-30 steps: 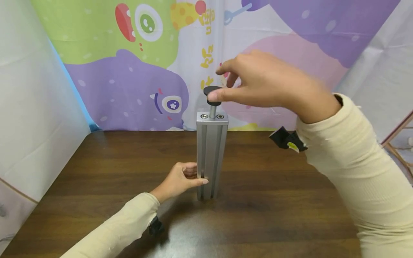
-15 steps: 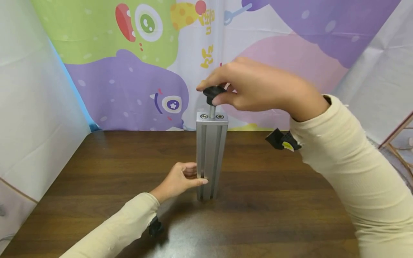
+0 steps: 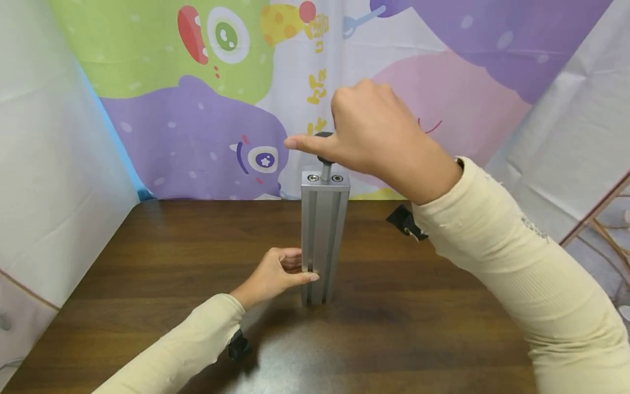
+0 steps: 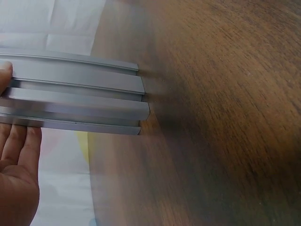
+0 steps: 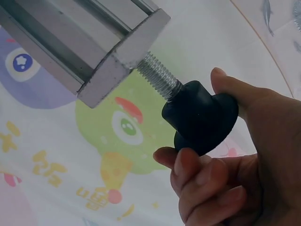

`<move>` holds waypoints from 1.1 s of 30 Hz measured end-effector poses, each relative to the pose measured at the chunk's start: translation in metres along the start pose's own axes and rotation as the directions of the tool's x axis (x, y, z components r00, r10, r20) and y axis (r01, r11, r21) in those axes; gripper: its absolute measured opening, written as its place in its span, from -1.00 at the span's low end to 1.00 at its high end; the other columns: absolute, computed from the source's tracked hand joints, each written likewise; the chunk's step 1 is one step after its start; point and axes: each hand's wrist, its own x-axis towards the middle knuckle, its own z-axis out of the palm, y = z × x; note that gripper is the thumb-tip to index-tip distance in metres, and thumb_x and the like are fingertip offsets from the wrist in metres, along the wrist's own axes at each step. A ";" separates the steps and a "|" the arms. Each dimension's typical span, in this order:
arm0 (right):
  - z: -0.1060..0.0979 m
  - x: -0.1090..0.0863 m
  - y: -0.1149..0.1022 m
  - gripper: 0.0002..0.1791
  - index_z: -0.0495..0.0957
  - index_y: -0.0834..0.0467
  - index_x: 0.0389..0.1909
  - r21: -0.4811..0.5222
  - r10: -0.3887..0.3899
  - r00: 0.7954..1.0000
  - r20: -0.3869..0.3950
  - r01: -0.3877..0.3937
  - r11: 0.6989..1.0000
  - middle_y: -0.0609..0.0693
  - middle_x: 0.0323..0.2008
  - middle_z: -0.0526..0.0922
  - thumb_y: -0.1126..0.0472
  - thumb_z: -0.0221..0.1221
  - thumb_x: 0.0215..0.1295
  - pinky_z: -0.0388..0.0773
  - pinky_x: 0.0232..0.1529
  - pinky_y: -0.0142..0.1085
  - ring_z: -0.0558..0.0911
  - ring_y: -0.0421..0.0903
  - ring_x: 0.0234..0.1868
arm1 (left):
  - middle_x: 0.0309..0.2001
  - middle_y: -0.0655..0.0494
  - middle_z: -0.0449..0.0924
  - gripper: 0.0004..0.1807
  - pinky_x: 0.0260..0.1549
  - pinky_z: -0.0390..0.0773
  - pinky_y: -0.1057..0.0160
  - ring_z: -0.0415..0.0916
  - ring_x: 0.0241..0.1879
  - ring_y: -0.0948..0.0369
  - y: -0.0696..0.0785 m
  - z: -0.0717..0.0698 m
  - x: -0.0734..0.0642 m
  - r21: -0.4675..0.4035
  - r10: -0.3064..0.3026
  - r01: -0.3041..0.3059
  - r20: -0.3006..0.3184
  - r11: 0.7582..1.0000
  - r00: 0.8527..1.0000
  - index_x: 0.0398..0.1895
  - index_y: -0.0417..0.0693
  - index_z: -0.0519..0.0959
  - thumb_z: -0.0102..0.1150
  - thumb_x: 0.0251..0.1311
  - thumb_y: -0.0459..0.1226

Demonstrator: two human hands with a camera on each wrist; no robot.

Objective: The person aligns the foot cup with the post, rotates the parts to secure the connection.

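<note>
At the left, the left hand (image 3: 275,273) holds the lower part of the aluminium profile (image 3: 322,241), thumb on the near face and fingers curled round its left side. Its grip is closed round the metal; the left wrist view shows only the thumb tip and a few fingers (image 4: 21,146) against the slotted bar, the rest cut off by the frame edge. The profile stands upright on the dark wooden surface (image 3: 418,328), about mid-width, its foot on the wood.

At its top end a threaded stud (image 5: 159,77) rises from the end plate, carrying a black knob (image 5: 200,117). From the head camera the knob is almost wholly hidden behind the right hand (image 3: 374,137), with only a sliver of black showing. The right wrist view shows it plainly: thumb and curled fingers pinch the knob's rim, and a length of thread is bare between knob and plate.

Behind the right sleeve a small black object (image 3: 404,223) is partly covered and cannot be identified.
</note>
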 end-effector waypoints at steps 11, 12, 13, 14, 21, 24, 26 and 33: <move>-0.011 -0.003 0.018 -0.35 0.58 0.18 -0.58 0.136 -0.164 0.966 0.198 0.138 0.981 -0.02 -0.62 0.55 -0.35 0.05 0.27 0.46 -0.43 -0.24 0.50 -0.10 -0.54 | -0.21 -0.19 0.69 -0.62 -0.16 0.64 0.30 0.66 -0.18 0.18 0.000 -0.001 0.001 -0.007 -0.004 0.004 -0.008 1.000 1.000 -0.06 -0.39 0.60 0.40 0.04 -0.39; -0.013 -0.002 0.021 -0.41 0.65 0.19 -0.40 0.158 -0.208 0.952 0.224 0.175 0.972 0.01 -0.48 0.64 -0.29 0.07 0.29 0.51 -0.33 -0.22 0.57 -0.08 -0.44 | -0.21 -0.19 0.69 -0.62 -0.16 0.63 0.30 0.66 -0.18 0.19 0.000 -0.001 0.001 -0.005 -0.005 0.005 -0.008 1.000 1.000 -0.06 -0.39 0.59 0.40 0.04 -0.39; -0.014 -0.002 0.025 -0.48 0.66 0.20 -0.20 0.185 -0.265 0.934 0.240 0.224 0.957 0.03 -0.33 0.69 -0.21 0.11 0.31 0.52 -0.26 -0.21 0.59 -0.07 -0.38 | -0.20 -0.19 0.69 -0.62 -0.15 0.63 0.31 0.66 -0.17 0.19 0.000 -0.001 0.001 -0.006 -0.005 0.005 -0.007 1.000 1.000 -0.06 -0.39 0.59 0.39 0.04 -0.39; -0.015 -0.001 0.029 -0.52 0.61 0.18 -0.01 0.217 -0.320 0.912 0.257 0.268 0.939 0.02 -0.20 0.70 -0.13 0.15 0.32 0.52 -0.21 -0.21 0.60 -0.07 -0.32 | -0.20 -0.20 0.69 -0.61 -0.15 0.63 0.30 0.66 -0.17 0.18 0.000 -0.001 0.001 -0.005 -0.005 0.005 -0.007 1.000 1.000 -0.05 -0.39 0.59 0.40 0.04 -0.39; -0.016 0.004 0.044 -0.44 0.40 0.06 0.29 0.389 -0.626 0.749 0.217 0.522 0.759 -0.15 0.15 0.53 0.39 0.19 0.26 0.54 -0.03 -0.33 0.52 -0.25 0.00 | -0.20 -0.18 0.69 -0.60 -0.14 0.63 0.30 0.66 -0.16 0.18 0.000 -0.001 0.001 -0.009 -0.009 0.009 -0.001 1.000 1.000 -0.04 -0.37 0.59 0.39 0.05 -0.38; -0.014 0.005 0.043 -0.50 0.47 0.13 0.22 0.415 -0.620 0.754 0.216 0.505 0.757 -0.10 0.09 0.58 0.48 0.13 0.26 0.56 0.01 -0.33 0.53 -0.23 0.03 | -0.20 -0.19 0.70 -0.61 -0.15 0.63 0.29 0.66 -0.17 0.17 -0.001 0.000 0.001 -0.009 -0.007 0.007 0.002 1.000 1.000 -0.04 -0.37 0.59 0.39 0.05 -0.38; -0.013 0.005 0.039 -0.60 0.52 0.19 0.15 0.390 -0.584 0.785 0.207 0.481 0.785 -0.06 -0.04 0.65 0.42 0.15 0.29 0.58 -0.04 -0.31 0.60 -0.21 -0.07 | -0.21 -0.19 0.70 -0.62 -0.15 0.64 0.29 0.66 -0.17 0.17 -0.001 0.000 0.001 -0.009 -0.007 0.007 0.001 1.000 1.000 -0.05 -0.38 0.59 0.39 0.05 -0.38; 0.001 0.001 0.015 -0.28 0.39 0.13 -0.77 0.049 -0.158 0.986 0.044 0.156 0.987 -0.09 -0.78 0.30 -0.44 0.05 0.18 0.34 -0.62 -0.27 0.32 -0.12 -0.66 | -0.23 -0.18 0.70 -0.63 -0.17 0.64 0.29 0.66 -0.20 0.19 0.000 0.001 0.002 -0.006 -0.012 0.012 0.001 1.000 1.000 -0.08 -0.37 0.60 0.40 0.04 -0.37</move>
